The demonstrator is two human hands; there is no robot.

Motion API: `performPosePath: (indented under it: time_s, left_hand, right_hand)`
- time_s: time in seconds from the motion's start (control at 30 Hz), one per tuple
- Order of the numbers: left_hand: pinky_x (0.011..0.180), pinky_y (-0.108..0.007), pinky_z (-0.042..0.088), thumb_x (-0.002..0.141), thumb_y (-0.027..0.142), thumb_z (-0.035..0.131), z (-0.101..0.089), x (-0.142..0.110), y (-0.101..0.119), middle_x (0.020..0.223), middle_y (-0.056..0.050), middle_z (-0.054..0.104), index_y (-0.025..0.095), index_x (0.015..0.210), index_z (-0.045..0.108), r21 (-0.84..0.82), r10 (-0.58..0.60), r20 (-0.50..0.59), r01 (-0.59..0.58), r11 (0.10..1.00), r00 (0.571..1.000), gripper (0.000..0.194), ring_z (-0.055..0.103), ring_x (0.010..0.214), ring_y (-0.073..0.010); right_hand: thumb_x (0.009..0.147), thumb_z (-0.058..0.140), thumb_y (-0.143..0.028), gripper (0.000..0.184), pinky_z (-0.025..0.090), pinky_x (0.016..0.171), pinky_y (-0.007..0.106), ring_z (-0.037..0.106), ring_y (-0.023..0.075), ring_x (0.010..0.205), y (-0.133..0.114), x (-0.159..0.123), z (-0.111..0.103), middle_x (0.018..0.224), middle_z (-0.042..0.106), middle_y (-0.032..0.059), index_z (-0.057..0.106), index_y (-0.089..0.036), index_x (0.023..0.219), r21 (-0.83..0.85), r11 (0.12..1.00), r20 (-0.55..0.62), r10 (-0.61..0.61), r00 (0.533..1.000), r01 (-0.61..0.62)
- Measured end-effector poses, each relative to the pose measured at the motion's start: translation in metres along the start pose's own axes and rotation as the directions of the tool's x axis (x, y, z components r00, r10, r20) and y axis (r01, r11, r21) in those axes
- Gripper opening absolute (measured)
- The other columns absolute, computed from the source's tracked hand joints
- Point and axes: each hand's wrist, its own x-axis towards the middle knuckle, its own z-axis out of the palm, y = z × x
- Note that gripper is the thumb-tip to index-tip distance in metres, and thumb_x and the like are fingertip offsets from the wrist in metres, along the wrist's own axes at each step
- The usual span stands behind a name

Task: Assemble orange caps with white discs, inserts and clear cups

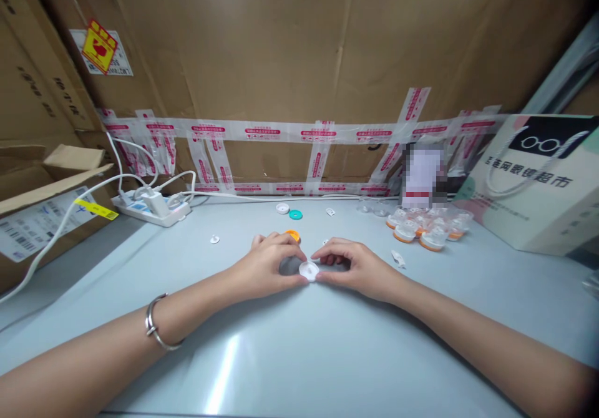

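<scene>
A small round white plastic disc (309, 271) with a raised rim is held between both hands, low over the table. My left hand (271, 264) pinches its left edge between thumb and finger. At its right edge is my right hand (356, 267), closed with thumb and fingertips on the rim. Just behind my left fingers lies an orange ring-shaped part (293, 236), partly hidden. Farther back sit a teal disc (295, 214) and a white round part (282, 208). A small white piece (214, 239) with a stem lies to the left of my left hand.
Several clear-topped pieces with orange bases (431, 240) cluster at the right, near a paper bag (533, 187). A small white piece (398, 258) lies before them. On the left are a power strip (159, 212) with cables and an open carton (51, 212). A large taped cardboard box (281, 50) stands behind.
</scene>
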Motion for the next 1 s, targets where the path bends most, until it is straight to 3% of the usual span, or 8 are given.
performPosePath:
  time_s: [0.47, 0.6, 0.67, 0.7, 0.8, 0.87, 0.93, 1.0]
  left_hand:
    - [0.086, -0.041, 0.031, 0.075, 0.041, 0.061, 0.007, 0.000, 0.003, 0.107, -0.005, 0.057, 0.026, 0.093, 0.062, -0.022, -0.038, -0.018, 0.038, 0.999, 0.999, 0.023, 0.047, 0.106, -0.0264]
    - [0.090, -0.038, 0.034, 0.076, 0.042, 0.061, -0.015, 0.001, -0.005, 0.108, -0.004, 0.058, 0.026, 0.092, 0.064, -0.028, 0.017, -0.015, -0.018, 0.999, 1.000, 0.024, 0.049, 0.106, -0.0233]
    - [0.085, -0.030, 0.039, 0.078, 0.040, 0.058, -0.044, 0.001, -0.024, 0.101, -0.003, 0.062, 0.023, 0.091, 0.064, -0.054, 0.041, -0.016, -0.042, 0.998, 0.999, 0.023, 0.055, 0.095, -0.0187]
    - [0.080, -0.027, 0.041, 0.078, 0.040, 0.055, -0.061, -0.001, -0.039, 0.097, -0.003, 0.064, 0.021, 0.088, 0.065, -0.029, -0.006, -0.034, 0.005, 1.000, 0.999, 0.023, 0.057, 0.089, -0.0177]
    - [0.074, -0.025, 0.041, 0.074, 0.039, 0.053, -0.109, -0.011, -0.093, 0.084, -0.002, 0.067, 0.019, 0.081, 0.065, 0.188, -0.249, -0.151, 0.275, 0.943, 0.957, 0.025, 0.058, 0.080, -0.0176]
    - [0.070, -0.024, 0.041, 0.068, 0.037, 0.054, -0.128, -0.020, -0.126, 0.080, -0.001, 0.068, 0.019, 0.079, 0.066, 0.279, -0.421, -0.014, 0.408, 0.869, 0.907, 0.024, 0.059, 0.077, -0.0180]
    - [0.063, -0.022, 0.042, 0.061, 0.035, 0.057, -0.135, -0.028, -0.147, 0.072, -0.001, 0.068, 0.018, 0.073, 0.067, 0.290, -0.486, 0.080, 0.446, 0.847, 0.871, 0.022, 0.060, 0.071, -0.0183]
    - [0.060, -0.021, 0.042, 0.057, 0.034, 0.060, -0.133, -0.032, -0.155, 0.070, -0.001, 0.068, 0.019, 0.071, 0.068, 0.282, -0.507, 0.137, 0.457, 0.844, 0.851, 0.022, 0.061, 0.069, -0.0177]
  right_hand:
    - [0.070, 0.066, -0.031, 0.019, 0.044, 0.073, 0.028, 0.055, 0.0151, 0.078, -0.004, 0.002, 0.011, 0.085, 0.058, 0.0043, 0.069, -0.019, 0.085, 0.018, 0.998, -0.011, 0.060, 0.998, -0.059]
    - [0.071, 0.065, -0.033, 0.021, 0.044, 0.074, 0.028, 0.056, 0.0158, 0.080, -0.005, 0.000, 0.011, 0.088, 0.059, 0.0046, 0.068, -0.020, 0.087, -0.003, 0.998, -0.009, 0.061, 0.998, -0.061]
    - [0.072, 0.064, -0.033, 0.020, 0.044, 0.074, 0.028, 0.056, 0.0157, 0.080, -0.006, -0.001, 0.011, 0.088, 0.059, 0.0041, 0.068, -0.021, 0.087, -0.014, 0.998, -0.024, 0.067, 0.998, -0.067]
    - [0.072, 0.064, -0.033, 0.019, 0.044, 0.074, 0.028, 0.056, 0.0157, 0.080, -0.007, -0.001, 0.011, 0.088, 0.060, 0.0039, 0.068, -0.021, 0.086, -0.016, 0.997, -0.031, 0.073, 0.997, -0.074]
    - [0.072, 0.064, -0.032, 0.019, 0.044, 0.074, 0.027, 0.056, 0.0155, 0.081, -0.009, -0.002, 0.012, 0.089, 0.060, 0.0036, 0.068, -0.022, 0.087, -0.014, 0.996, -0.032, 0.086, 0.996, -0.087]
    - [0.072, 0.063, -0.033, 0.019, 0.044, 0.074, 0.027, 0.056, 0.0154, 0.081, -0.009, -0.002, 0.012, 0.089, 0.060, 0.0032, 0.068, -0.023, 0.088, -0.015, 0.997, -0.025, 0.079, 0.997, -0.079]
    - [0.072, 0.063, -0.033, 0.020, 0.044, 0.074, 0.027, 0.056, 0.0153, 0.082, -0.009, -0.002, 0.013, 0.090, 0.060, 0.0030, 0.068, -0.023, 0.088, -0.019, 0.997, -0.022, 0.072, 0.997, -0.072]
    - [0.072, 0.063, -0.033, 0.020, 0.044, 0.074, 0.027, 0.056, 0.0153, 0.082, -0.009, -0.002, 0.013, 0.090, 0.060, 0.0031, 0.068, -0.023, 0.090, -0.022, 0.998, -0.022, 0.066, 0.998, -0.067]
